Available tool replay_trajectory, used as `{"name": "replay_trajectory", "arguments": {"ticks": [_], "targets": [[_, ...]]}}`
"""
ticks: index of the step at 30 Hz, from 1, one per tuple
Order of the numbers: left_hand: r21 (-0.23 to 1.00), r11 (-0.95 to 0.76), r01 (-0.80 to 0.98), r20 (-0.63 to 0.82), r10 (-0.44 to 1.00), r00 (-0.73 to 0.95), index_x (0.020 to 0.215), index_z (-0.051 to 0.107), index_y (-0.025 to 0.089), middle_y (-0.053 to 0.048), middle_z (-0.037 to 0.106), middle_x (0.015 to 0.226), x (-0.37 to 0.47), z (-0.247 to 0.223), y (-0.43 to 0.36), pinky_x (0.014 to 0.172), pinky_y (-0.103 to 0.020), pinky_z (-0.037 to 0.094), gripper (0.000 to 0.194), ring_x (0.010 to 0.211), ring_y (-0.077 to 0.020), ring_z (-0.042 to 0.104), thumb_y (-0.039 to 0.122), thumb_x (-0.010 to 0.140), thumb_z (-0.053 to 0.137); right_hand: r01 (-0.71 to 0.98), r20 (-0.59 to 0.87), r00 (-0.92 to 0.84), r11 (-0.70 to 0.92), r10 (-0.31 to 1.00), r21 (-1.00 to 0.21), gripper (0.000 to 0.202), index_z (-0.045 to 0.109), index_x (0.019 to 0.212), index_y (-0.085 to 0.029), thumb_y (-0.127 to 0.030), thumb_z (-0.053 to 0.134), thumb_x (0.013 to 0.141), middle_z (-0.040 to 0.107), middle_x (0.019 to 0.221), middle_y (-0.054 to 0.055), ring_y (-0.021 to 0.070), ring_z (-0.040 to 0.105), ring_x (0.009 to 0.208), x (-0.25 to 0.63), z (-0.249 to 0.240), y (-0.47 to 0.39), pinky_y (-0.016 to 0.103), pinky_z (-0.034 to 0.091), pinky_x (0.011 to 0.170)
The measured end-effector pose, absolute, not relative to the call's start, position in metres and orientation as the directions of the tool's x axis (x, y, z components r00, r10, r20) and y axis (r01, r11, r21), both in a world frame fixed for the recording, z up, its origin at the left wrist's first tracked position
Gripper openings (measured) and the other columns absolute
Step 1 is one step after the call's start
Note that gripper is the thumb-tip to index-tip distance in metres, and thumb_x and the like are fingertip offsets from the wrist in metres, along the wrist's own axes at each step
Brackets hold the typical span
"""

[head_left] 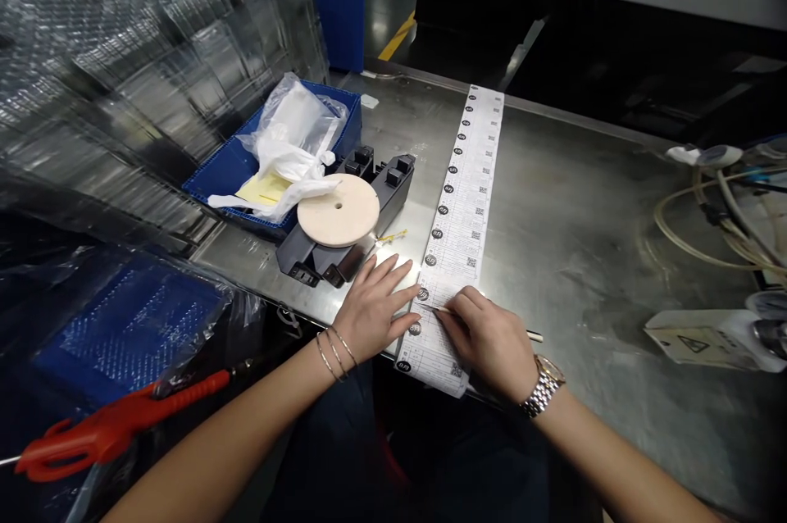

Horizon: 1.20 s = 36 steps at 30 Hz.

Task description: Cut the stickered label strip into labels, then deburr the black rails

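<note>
A long strip of printed labels (458, 216) runs across the metal table, each label with a dark oval mark and a QR code. My left hand (375, 306) lies flat with fingers spread, its fingertips at the strip's left edge and over a pale sheet (386, 265). Pinched in my right hand (492, 338) is a slim pen (534, 335), its tip down on a label close to the near end of the strip. The palm side of my right hand is hidden.
Left of the strip, a round beige disc (338, 216) rests on black plastic parts (393, 183). Behind it stands a blue bin (215, 170) with plastic bags. An orange-red tool (123, 425) hangs lower left. Tubing (689, 211) and a warning-labelled block (701, 336) lie right.
</note>
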<state>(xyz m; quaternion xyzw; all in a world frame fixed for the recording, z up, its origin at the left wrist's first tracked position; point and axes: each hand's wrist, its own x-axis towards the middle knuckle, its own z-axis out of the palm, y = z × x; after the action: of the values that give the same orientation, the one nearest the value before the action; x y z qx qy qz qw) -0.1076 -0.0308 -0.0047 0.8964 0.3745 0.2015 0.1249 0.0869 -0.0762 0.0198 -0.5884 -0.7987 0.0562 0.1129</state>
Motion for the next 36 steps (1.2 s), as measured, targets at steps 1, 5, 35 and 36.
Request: {"name": "replay_trajectory", "arguments": {"ticks": [1, 5, 35, 36], "targets": [[0.374, -0.688, 0.621, 0.268, 0.722, 0.638, 0.112, 0.062, 0.019, -0.010, 0.050, 0.133, -0.108, -0.005, -0.031, 0.108, -0.052, 0.026, 0.034, 0.128, -0.0288, 0.037, 0.036, 0.084, 0.054, 0.928, 0.113, -0.287, 0.305, 0.951, -0.212, 0.024, 0.053, 0.072, -0.018, -0.029, 0.042, 0.091, 0.057, 0.072, 0.002, 0.0110, 0.050, 0.055, 0.087, 0.019, -0.076, 0.025, 0.030, 0.049], [0.371, -0.697, 0.614, 0.280, 0.714, 0.641, 0.111, 0.062, 0.019, -0.010, 0.051, 0.132, -0.108, -0.006, -0.030, 0.108, -0.052, 0.027, 0.033, 0.128, -0.0287, 0.037, 0.036, 0.084, 0.053, 0.937, 0.086, -0.293, 0.304, 0.952, -0.170, 0.024, 0.052, 0.070, -0.018, -0.028, 0.043, 0.091, 0.057, 0.072, 0.002, 0.0116, 0.050, 0.055, 0.087, 0.020, -0.076, 0.026, 0.029, 0.050], [0.332, -0.726, 0.602, 0.301, 0.687, 0.662, 0.110, 0.062, 0.018, -0.011, 0.052, 0.130, -0.108, -0.005, -0.029, 0.106, -0.053, 0.029, 0.031, 0.127, -0.0293, 0.039, 0.035, 0.085, 0.053, 0.944, 0.069, -0.283, 0.291, 0.957, -0.154, 0.029, 0.052, 0.073, -0.018, -0.032, 0.037, 0.094, 0.057, 0.071, 0.002, 0.0109, 0.053, 0.057, 0.154, 0.023, -0.111, 0.024, 0.036, 0.051], [0.331, -0.726, 0.603, 0.300, 0.687, 0.662, 0.110, 0.062, 0.018, -0.011, 0.052, 0.130, -0.108, -0.004, -0.028, 0.106, -0.053, 0.029, 0.031, 0.127, -0.0293, 0.039, 0.035, 0.085, 0.053, 0.944, 0.067, -0.284, 0.291, 0.956, -0.156, 0.029, 0.052, 0.074, -0.018, -0.032, 0.037, 0.094, 0.057, 0.071, 0.002, 0.0109, 0.053, 0.057, 0.155, 0.022, -0.111, 0.024, 0.036, 0.051]]}}
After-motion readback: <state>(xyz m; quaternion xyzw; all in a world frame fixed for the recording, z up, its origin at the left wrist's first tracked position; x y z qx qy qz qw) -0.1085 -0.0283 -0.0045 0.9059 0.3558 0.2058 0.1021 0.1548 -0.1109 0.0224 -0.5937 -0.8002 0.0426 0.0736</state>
